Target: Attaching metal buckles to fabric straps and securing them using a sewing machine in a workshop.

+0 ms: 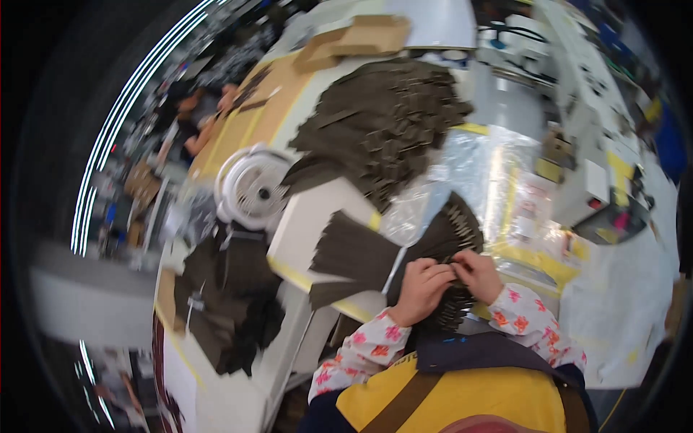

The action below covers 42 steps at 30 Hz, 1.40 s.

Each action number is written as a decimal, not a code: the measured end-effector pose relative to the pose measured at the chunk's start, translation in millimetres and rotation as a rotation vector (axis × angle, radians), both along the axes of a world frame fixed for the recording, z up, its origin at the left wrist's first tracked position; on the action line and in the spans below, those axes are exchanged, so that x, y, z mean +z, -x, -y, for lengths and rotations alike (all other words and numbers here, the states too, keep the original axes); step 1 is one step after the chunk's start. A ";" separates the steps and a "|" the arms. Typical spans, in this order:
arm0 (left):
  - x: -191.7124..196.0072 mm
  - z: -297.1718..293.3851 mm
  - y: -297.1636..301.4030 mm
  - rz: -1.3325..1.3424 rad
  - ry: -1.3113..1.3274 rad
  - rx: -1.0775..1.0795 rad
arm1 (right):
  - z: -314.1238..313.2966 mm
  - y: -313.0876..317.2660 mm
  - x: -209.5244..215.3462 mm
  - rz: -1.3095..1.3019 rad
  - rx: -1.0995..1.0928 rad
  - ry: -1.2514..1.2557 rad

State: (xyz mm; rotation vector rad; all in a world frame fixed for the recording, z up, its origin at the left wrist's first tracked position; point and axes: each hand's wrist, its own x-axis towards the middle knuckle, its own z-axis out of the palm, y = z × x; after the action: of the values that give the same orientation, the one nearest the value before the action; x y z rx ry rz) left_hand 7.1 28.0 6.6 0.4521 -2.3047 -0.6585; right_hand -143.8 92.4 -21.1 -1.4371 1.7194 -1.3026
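Note:
Both my hands work close together over a fanned bundle of dark olive-brown fabric pieces, narrowed at its middle by a white band. A row of small light strips or edges runs along the bundle's right side. My left hand is closed with its fingertips at that edge. Touching it, my right hand pinches at the same edge, thumb and fingers together. The exact piece between my fingertips is hidden. Beyond the hands lies a large heap of similar dark fabric pieces.
A white round fan stands left of the heap. Another dark bundle lies at the lower left. Clear plastic packages lie to the right, near white equipment. An open cardboard box sits at the back; another person works far left.

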 end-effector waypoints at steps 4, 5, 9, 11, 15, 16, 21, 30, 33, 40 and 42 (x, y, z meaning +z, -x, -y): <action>-8.4 -1.2 -18.7 -0.030 -0.334 -0.052 | -1.7 2.7 -11.5 0.068 0.015 -0.115; -9.9 -2.9 -20.5 0.005 -0.397 -0.014 | 3.0 -1.5 -13.9 0.150 0.070 -0.126; -15.2 0.1 -35.1 0.122 -0.495 0.114 | 12.6 -8.2 -10.2 0.495 0.247 -0.413; -18.1 11.1 -25.4 0.100 -0.428 0.023 | 6.4 -6.2 -8.5 0.522 0.188 -0.408; -16.4 8.6 -27.9 0.159 -0.443 0.075 | 7.3 -13.9 -1.2 0.122 0.340 -0.182; -16.6 7.9 -27.4 0.158 -0.438 0.070 | 4.7 -14.5 -1.5 0.120 0.335 -0.178; -7.9 4.5 -26.2 -0.011 -0.639 0.030 | -8.5 -14.5 -7.2 0.678 0.237 -0.274; -15.5 -3.0 -1.6 0.208 0.082 -0.036 | -61.3 16.0 25.9 0.320 0.080 -0.178; -18.8 -14.9 5.2 0.309 0.202 0.002 | -120.8 53.4 22.1 0.116 -0.127 -0.141; -27.2 -23.7 20.0 0.390 0.232 -0.070 | -257.5 124.3 12.8 -0.262 -0.810 -0.289; -22.4 -19.9 21.9 0.546 0.219 -0.156 | -260.6 123.0 4.0 -0.358 -0.733 -0.325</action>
State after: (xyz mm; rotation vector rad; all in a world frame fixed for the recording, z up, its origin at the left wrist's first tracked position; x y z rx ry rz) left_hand -14.8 47.9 -15.8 0.3829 -2.9145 -0.3743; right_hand -266.8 353.0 -17.1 -0.9085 2.7161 -1.0411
